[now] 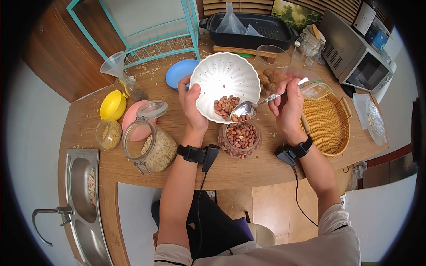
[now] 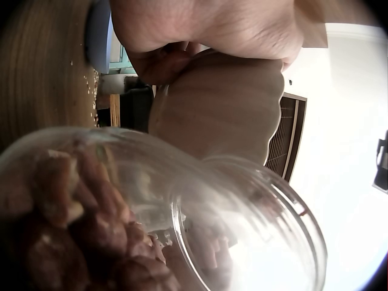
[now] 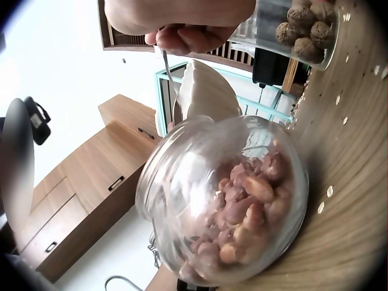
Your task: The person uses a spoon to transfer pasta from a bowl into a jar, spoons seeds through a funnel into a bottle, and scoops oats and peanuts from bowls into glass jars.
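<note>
My left hand (image 1: 192,106) grips the rim of a white fluted bowl (image 1: 222,73), tilted toward me over a glass jar (image 1: 240,148). Reddish-skinned peanuts (image 1: 226,104) have gathered at the bowl's lower edge, and more peanuts fill much of the jar, as the right wrist view also shows. Between the fingers of my right hand (image 1: 290,111) is the handle of a metal spoon (image 1: 245,111). Its head lies at the bowl's lower rim among the peanuts, right above the jar's mouth.
A lidded jar of oats (image 1: 159,150) stands left of the peanut jar. Blue (image 1: 181,73), pink (image 1: 141,133) and yellow (image 1: 113,105) dishes sit farther left. Walnuts (image 1: 266,80) in a clear container and a wicker basket (image 1: 326,124) are on the right; a sink (image 1: 83,186) is at far left.
</note>
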Demonstrator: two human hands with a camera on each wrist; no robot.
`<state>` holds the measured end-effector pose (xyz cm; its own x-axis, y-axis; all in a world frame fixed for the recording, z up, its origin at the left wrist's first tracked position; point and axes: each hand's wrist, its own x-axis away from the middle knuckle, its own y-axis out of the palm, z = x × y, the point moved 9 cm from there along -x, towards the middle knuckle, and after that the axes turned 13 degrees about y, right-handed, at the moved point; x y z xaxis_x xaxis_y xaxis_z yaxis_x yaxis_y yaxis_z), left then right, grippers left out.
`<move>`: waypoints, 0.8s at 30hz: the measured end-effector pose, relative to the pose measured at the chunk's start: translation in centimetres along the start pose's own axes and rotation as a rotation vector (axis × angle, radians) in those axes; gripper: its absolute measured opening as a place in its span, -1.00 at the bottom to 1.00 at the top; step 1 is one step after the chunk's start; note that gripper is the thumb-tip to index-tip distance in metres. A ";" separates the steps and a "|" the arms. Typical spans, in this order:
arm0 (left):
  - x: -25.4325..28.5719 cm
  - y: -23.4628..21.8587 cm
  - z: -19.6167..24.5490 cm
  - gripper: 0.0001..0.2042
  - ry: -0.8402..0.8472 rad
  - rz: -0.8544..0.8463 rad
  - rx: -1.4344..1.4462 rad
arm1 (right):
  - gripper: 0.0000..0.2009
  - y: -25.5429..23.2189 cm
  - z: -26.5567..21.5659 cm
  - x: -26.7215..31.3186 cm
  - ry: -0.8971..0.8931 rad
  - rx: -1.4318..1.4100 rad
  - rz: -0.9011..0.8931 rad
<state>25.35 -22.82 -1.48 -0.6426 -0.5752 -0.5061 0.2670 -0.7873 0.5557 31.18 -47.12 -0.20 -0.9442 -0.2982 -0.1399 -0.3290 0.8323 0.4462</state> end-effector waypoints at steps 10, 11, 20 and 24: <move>0.0 0.0 -0.1 -0.43 0.004 -0.001 -0.005 | -0.52 0.5 -0.6 0.3 -0.074 -0.035 -0.071; 0.0 -0.1 -0.1 -0.43 0.004 -0.002 -0.005 | -0.52 0.4 -0.7 0.3 -0.075 -0.035 -0.058; 0.0 0.1 0.0 -0.43 0.000 -0.018 -0.004 | -0.52 0.3 -0.8 0.4 -0.105 -0.005 -0.031; 0.0 0.1 -0.1 -0.44 0.006 -0.009 0.009 | -0.52 -0.1 -0.8 0.6 -0.129 0.108 0.035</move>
<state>25.47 -22.87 -1.52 -0.6410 -0.5692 -0.5149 0.2544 -0.7904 0.5572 30.66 -47.78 0.39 -0.9472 -0.2109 -0.2415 -0.2887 0.8885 0.3567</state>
